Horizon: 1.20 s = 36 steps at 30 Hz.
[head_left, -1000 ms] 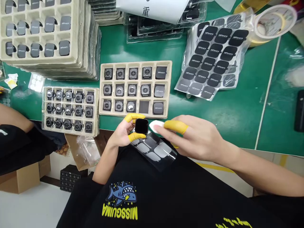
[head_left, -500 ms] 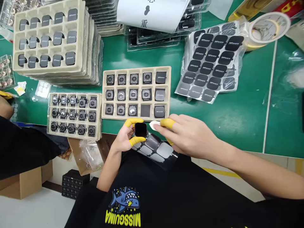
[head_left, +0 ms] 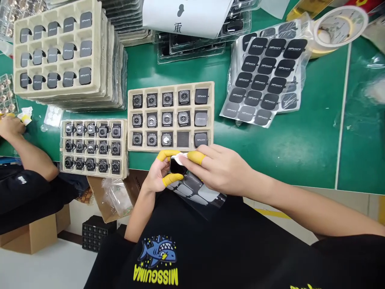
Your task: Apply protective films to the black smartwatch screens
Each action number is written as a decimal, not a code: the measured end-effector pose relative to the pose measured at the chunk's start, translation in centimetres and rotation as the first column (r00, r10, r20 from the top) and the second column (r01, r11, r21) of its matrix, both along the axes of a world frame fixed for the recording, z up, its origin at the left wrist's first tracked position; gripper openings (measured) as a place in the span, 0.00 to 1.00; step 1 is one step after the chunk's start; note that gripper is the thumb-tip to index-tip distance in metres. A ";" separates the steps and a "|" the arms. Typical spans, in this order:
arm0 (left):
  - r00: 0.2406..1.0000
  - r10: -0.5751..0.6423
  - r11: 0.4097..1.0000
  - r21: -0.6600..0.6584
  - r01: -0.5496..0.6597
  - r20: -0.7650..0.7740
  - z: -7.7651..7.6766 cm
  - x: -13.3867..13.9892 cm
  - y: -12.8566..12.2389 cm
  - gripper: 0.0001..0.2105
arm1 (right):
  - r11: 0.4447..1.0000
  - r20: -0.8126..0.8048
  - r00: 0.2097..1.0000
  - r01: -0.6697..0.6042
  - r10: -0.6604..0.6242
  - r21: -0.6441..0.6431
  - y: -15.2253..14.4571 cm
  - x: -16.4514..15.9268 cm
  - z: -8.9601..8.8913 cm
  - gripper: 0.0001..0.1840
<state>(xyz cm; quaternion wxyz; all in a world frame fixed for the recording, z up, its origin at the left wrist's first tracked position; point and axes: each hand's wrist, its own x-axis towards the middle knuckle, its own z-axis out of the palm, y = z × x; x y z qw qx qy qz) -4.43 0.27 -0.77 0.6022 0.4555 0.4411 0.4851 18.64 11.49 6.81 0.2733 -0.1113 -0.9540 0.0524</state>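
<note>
My left hand (head_left: 159, 172), in yellow finger cots, grips a black smartwatch case (head_left: 177, 165) by its sides, with the dark screen facing up. A white cloth (head_left: 181, 157) is pinched in my right hand (head_left: 218, 166) and lies against the top of that screen. Beneath my right hand, a clear sheet of film stickers (head_left: 195, 190) rests at the table's front edge. Just beyond both hands is a beige tray (head_left: 212, 116). Several watch cases lie back-up in it, its right column shows dark covers with lettering, and one front pocket shows only a dark pad.
A second tray of watch cases (head_left: 126, 148) overhangs the front edge at left. Behind it rises a tall tray stack (head_left: 99, 60). Lettered sticker sheets (head_left: 240, 105) and a tape roll (head_left: 341, 26) lie at right. A co-worker's arm (head_left: 33, 152) reaches in from the left.
My right hand has moved left, bringing the cloth from beside the watch case onto its screen. My left hand keeps its hold. The co-worker's arm has come further into view at left.
</note>
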 end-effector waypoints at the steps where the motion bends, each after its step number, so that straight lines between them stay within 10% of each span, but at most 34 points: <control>1: 0.999 0.034 0.999 -0.012 -0.034 -0.007 -0.1 -0.1 -0.2 0.33 | 1.000 0.026 0.999 0.018 -0.018 -0.008 0.2 0.4 -0.1 0.17; 16: 0.997 -0.055 0.998 0.025 0.056 -0.060 0.2 -0.1 0.0 0.35 | 0.994 0.003 0.994 -0.108 0.108 -0.031 -1.6 0.6 0.8 0.14; 24: 0.997 0.072 0.997 -0.005 -0.072 0.025 -0.1 0.0 -0.9 0.33 | 0.998 -0.017 0.998 0.066 -0.067 -0.008 0.2 1.7 0.0 0.17; 31: 0.988 -0.154 0.987 0.058 0.152 0.016 0.5 -0.1 0.4 0.29 | 0.975 -0.018 0.978 -0.209 0.209 -0.078 -0.9 0.8 0.8 0.18; 36: 0.986 -0.163 0.986 0.049 0.162 0.026 0.2 0.2 0.5 0.34 | 0.996 0.022 0.997 -0.077 0.076 0.037 -0.3 -0.2 1.1 0.17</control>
